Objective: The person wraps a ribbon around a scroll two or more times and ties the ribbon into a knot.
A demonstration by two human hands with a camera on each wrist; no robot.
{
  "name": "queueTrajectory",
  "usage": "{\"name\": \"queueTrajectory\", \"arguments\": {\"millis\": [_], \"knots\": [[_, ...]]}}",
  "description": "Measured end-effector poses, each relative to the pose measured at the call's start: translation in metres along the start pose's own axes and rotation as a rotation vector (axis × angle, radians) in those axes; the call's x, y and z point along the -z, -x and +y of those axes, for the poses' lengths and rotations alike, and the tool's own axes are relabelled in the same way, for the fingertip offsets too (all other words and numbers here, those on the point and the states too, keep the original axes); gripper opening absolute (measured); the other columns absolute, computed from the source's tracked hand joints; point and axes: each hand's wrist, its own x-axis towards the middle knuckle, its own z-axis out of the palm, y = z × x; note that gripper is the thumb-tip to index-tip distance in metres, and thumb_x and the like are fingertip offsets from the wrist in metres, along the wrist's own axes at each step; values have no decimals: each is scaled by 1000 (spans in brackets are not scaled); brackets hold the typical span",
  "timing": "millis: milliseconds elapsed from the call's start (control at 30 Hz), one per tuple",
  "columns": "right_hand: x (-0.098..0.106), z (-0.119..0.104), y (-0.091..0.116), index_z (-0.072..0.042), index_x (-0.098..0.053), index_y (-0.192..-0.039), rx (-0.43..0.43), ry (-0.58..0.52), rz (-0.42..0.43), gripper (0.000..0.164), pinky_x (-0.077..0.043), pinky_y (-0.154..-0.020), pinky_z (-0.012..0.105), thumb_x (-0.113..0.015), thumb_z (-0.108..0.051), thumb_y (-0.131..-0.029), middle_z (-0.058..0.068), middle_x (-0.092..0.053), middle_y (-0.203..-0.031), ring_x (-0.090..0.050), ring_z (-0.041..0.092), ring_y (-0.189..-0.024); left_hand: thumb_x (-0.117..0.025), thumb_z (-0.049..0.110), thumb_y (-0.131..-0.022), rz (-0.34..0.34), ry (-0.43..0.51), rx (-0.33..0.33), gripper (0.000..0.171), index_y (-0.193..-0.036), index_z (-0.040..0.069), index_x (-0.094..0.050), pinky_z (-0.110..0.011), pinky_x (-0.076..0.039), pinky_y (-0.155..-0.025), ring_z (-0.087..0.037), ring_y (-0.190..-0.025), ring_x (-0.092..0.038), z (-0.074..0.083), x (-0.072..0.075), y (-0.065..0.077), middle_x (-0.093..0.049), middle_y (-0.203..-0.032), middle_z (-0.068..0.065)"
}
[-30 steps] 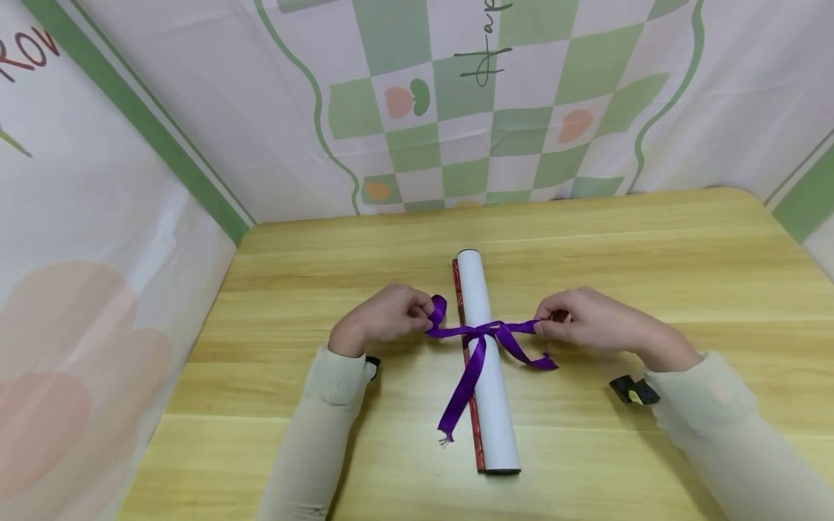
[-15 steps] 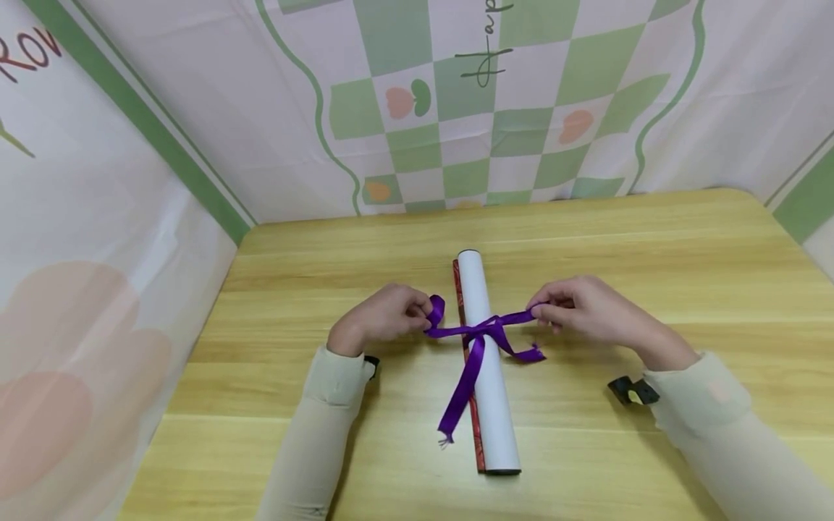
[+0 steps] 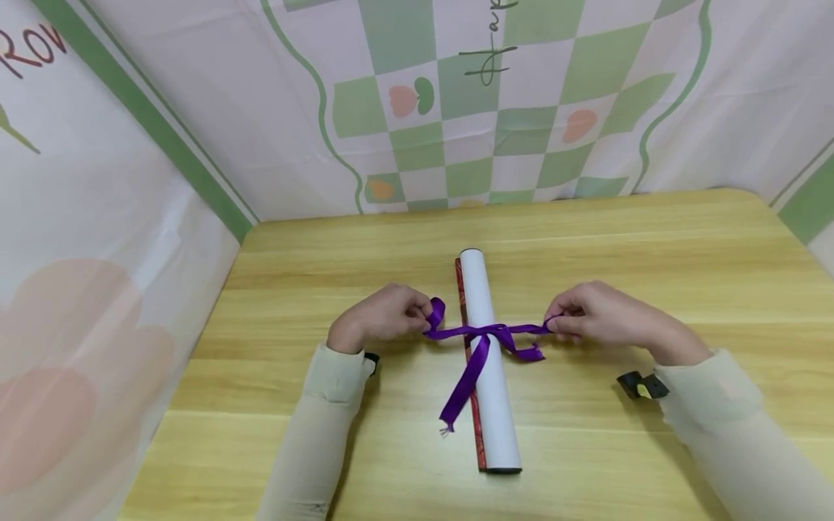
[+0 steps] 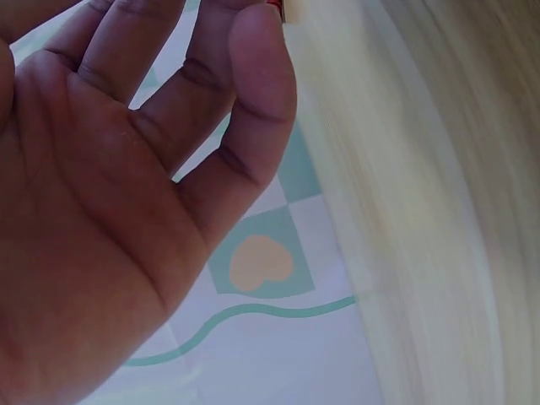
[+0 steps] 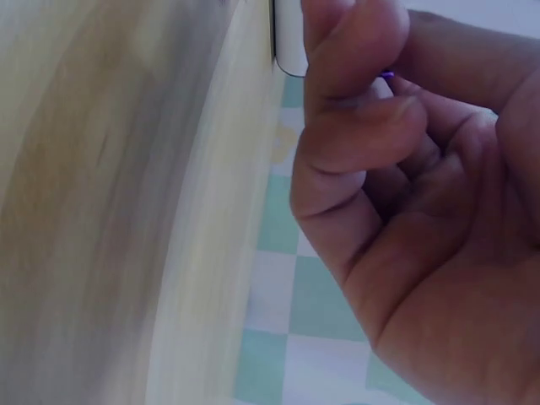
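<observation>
A white roll (image 3: 493, 391) with dark ends lies lengthwise on the table, a red patterned strip (image 3: 478, 427) along its left side. Purple ribbon (image 3: 466, 383) is tied round its middle, with one frayed tail hanging front left and a shorter one to the right. My left hand (image 3: 389, 312) pinches a loop of the ribbon left of the roll. On the other side my right hand (image 3: 602, 315) pinches a ribbon part stretched out to the right. In the right wrist view only a speck of ribbon (image 5: 386, 74) shows behind the fingers.
The wooden table (image 3: 313, 268) backs onto a white and green checked cloth (image 3: 469, 137). Another printed cloth (image 3: 85, 217) hangs on the left. A dark wrist strap (image 3: 641, 385) sticks out by the right sleeve.
My right hand first shifted slightly left and up, then back to the right and down, drawing its ribbon part level. The short right tail has shortened a little. My left hand stays nearly still.
</observation>
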Motion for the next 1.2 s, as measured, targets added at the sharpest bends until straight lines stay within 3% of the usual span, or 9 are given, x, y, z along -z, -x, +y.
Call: {"name": "queueTrajectory", "arguments": {"millis": [400, 1200], "knots": [[8, 7, 7, -10, -67, -89, -46, -53, -104, 19, -48, -55, 26, -58, -26, -93, 0, -62, -70, -54, 11, -57, -63, 17, -90, -44, -3, -1, 7, -85, 17, -67, -23, -36, -58, -9, -64, -45, 1, 0, 1, -57, -71, 4], [17, 9, 15, -11, -66, -86, -86, -7, -139, 17, -45, -55, 25, -58, -24, -94, -1, -60, -70, -50, 9, -57, -63, 18, -91, -81, -23, 16, 9, -82, 17, -66, -24, -36, -59, -10, -66, -45, 1, -2, 0, -61, -76, 0]]}}
